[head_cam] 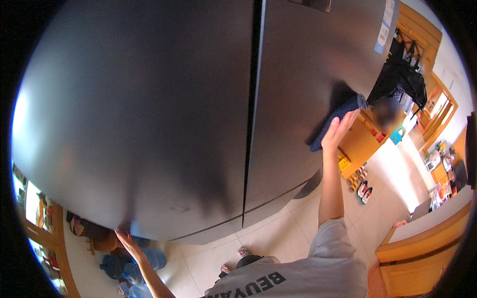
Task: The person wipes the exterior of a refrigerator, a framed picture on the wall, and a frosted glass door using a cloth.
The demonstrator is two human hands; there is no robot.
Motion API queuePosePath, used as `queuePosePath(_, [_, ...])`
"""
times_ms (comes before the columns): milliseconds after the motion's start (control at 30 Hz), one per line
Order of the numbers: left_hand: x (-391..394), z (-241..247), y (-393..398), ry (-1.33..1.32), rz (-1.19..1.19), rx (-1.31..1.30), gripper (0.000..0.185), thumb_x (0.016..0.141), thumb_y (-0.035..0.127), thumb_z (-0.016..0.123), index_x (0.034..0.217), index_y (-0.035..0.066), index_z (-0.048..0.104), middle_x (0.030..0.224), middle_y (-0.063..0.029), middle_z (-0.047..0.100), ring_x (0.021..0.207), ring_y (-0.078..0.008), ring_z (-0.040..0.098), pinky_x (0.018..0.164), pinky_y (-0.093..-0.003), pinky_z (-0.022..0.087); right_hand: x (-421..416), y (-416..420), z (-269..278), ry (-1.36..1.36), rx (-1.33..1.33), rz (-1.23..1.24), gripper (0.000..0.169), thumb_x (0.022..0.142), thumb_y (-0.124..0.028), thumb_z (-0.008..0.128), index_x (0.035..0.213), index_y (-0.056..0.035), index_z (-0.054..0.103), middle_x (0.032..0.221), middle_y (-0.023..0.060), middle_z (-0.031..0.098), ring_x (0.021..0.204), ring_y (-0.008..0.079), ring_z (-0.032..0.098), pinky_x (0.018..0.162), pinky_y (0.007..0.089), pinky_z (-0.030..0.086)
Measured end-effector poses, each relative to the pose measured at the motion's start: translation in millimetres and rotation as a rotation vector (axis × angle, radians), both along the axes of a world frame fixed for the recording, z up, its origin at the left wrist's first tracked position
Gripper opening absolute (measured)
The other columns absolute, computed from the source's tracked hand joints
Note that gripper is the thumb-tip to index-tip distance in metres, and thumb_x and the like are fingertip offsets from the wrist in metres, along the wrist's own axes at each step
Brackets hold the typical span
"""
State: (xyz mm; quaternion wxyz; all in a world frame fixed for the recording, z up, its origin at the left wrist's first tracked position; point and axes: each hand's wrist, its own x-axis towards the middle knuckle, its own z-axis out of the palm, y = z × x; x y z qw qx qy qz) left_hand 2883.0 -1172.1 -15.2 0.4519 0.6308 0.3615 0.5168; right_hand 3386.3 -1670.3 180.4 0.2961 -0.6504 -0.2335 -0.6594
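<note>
A large dark grey refrigerator (167, 111) with two doors and a dark gap between them fills most of the view. My right hand (337, 130) presses a folded dark blue cloth (335, 119) against the right-hand door near its outer edge. Its fingers lie extended over the cloth. At the lower left, my left hand (128, 244) is at the bottom of the left-hand door with nothing seen in it; its fingers are extended. Whether it touches the door I cannot tell. A label with writing (384, 26) is stuck high on the right-hand door.
Blue water jugs (134, 272) stand on the floor at the lower left. Beyond my right hand are a wooden cabinet (357, 145), shoes (364, 192) on the tiled floor and black bags (404, 76) hanging. A wooden-edged counter (421, 238) stands at the lower right.
</note>
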Motion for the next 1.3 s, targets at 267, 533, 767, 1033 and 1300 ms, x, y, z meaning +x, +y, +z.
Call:
queuePosePath(267, [46.1, 23.6, -25.4, -0.023, 0.201, -0.132, 0.063, 0.096, 0.046, 0.031, 0.145, 0.011, 0.016, 0.150, -0.0126, 0.014, 0.137, -0.0267, 0.019, 0.109, -0.0449, 0.021, 30.8, -51.7, -11.2, 0.466, 0.417, 0.053, 0.061, 0.096, -0.036, 0.036, 0.139, 0.0057, 0.023, 0.147, 0.0231, 0.018, 0.137, 0.0347, 0.016, 0.112, 0.0410, 0.011])
queuePosePath(533, [8.7, -46.0, 29.1, 0.316, -0.221, 0.085, 0.067, 0.095, 0.038, 0.042, 0.145, 0.007, 0.010, 0.147, -0.0199, 0.018, 0.133, -0.0347, 0.024, 0.107, -0.0466, 0.022, -44.6, 58.1, 10.6, 0.327, 0.321, 0.025, 0.067, 0.094, -0.045, 0.031, 0.141, 0.0022, 0.020, 0.150, 0.0193, 0.009, 0.139, 0.0351, 0.006, 0.109, 0.0539, 0.004])
queuePosePath(767, [-5.2, -47.1, 53.9, 0.087, -0.390, -0.021, 0.056, 0.099, 0.033, 0.034, 0.145, 0.010, 0.014, 0.150, -0.0150, 0.012, 0.136, -0.0282, 0.020, 0.110, -0.0423, 0.023, -202.2, 217.7, 46.8, 0.236, 0.042, 0.142, 0.068, 0.091, -0.042, 0.037, 0.142, -0.0001, 0.021, 0.149, 0.0233, 0.010, 0.137, 0.0415, 0.006, 0.107, 0.0568, 0.001])
queuePosePath(1033, [3.1, 13.8, 3.0, 0.214, -0.742, 0.038, 0.058, 0.100, 0.026, 0.031, 0.143, -0.002, 0.005, 0.150, -0.0190, 0.009, 0.138, -0.0275, 0.013, 0.110, -0.0345, 0.015, -328.0, 345.6, 48.7, 0.095, -0.415, 0.257, 0.064, 0.080, -0.056, 0.050, 0.134, -0.0232, 0.041, 0.133, 0.0169, 0.039, 0.128, 0.0437, 0.027, 0.101, 0.0705, 0.001])
queuePosePath(1300, [9.3, -15.9, 16.1, 0.047, -0.642, -0.044, 0.059, 0.100, 0.033, 0.032, 0.145, 0.003, 0.008, 0.150, -0.0173, 0.011, 0.138, -0.0260, 0.015, 0.111, -0.0349, 0.015, -370.1, 403.8, 69.8, -0.146, -0.586, 0.414, 0.082, 0.072, -0.060, 0.059, 0.141, -0.0273, 0.030, 0.149, 0.0057, 0.022, 0.139, 0.0280, 0.014, 0.107, 0.0630, -0.003])
